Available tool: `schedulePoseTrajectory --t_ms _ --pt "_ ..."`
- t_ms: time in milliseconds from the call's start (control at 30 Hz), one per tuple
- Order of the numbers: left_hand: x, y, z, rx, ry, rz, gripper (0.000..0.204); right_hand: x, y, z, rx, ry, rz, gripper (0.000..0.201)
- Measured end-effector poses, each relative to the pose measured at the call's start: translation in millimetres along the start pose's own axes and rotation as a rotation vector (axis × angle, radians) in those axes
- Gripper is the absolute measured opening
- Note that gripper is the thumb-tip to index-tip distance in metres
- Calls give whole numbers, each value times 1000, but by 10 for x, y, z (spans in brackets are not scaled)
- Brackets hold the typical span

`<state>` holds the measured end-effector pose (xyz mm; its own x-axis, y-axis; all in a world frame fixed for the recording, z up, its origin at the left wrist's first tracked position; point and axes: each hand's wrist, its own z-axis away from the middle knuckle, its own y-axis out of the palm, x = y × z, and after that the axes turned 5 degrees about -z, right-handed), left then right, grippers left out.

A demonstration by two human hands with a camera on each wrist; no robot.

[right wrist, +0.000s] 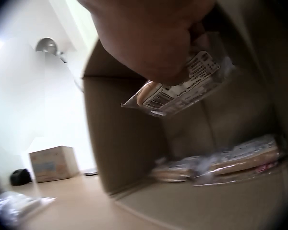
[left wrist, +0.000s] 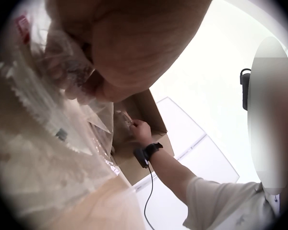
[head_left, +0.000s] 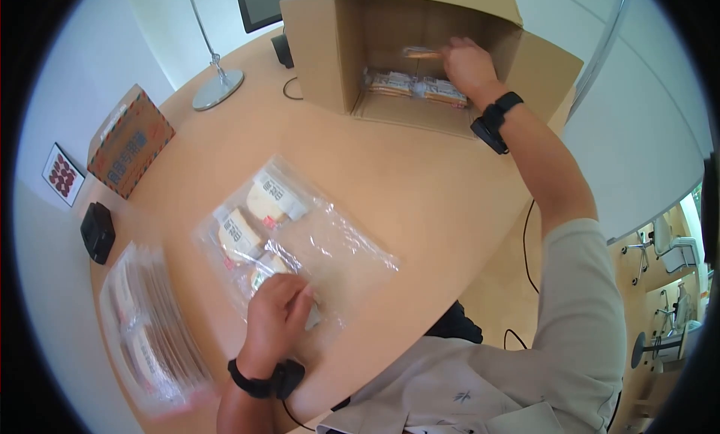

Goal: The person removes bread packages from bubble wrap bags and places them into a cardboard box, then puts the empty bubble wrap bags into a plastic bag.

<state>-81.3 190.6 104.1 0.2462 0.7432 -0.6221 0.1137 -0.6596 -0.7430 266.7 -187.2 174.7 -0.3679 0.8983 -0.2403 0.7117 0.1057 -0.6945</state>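
Inside the open cardboard box [head_left: 401, 123], my right hand [head_left: 466, 63] holds a clear-wrapped bread slice [right wrist: 182, 88] by its edge, above the box floor. Its printed label and barcode show in the right wrist view. Below it lie two flat stacks of wrapped bread slices [head_left: 442, 91], side by side. My left hand [head_left: 277, 310] is low over the table, fingers curled on a wrapped bread packet [head_left: 268, 269] and its crumpled clear plastic. Two more bread packets [head_left: 240, 235] lie just beyond that hand, on a large clear plastic bag [head_left: 352, 235] spread flat.
A long row of wrapped packets [head_left: 154, 329] stands at the table's left edge. Behind it are a black device [head_left: 97, 231], a small picture card [head_left: 63, 175] and a brown printed carton [head_left: 131, 143]. A lamp base [head_left: 218, 90] and a monitor [head_left: 270, 6] stand at the back.
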Motion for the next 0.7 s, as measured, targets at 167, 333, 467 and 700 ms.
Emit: schedulePoseTrajectory --t_ms 167,333,467,700 --pt "14 6 -27 -6 -13 12 7 -135 523 75 639 301 206 23" --pt "39 9 -56 6 -11 18 6 17 676 239 673 264 192 24" --pt "36 8 -67 5 -17 9 5 111 629 226 620 263 210 27" --pt "15 5 -51 5 -21 7 6 98 846 314 644 248 282 29"
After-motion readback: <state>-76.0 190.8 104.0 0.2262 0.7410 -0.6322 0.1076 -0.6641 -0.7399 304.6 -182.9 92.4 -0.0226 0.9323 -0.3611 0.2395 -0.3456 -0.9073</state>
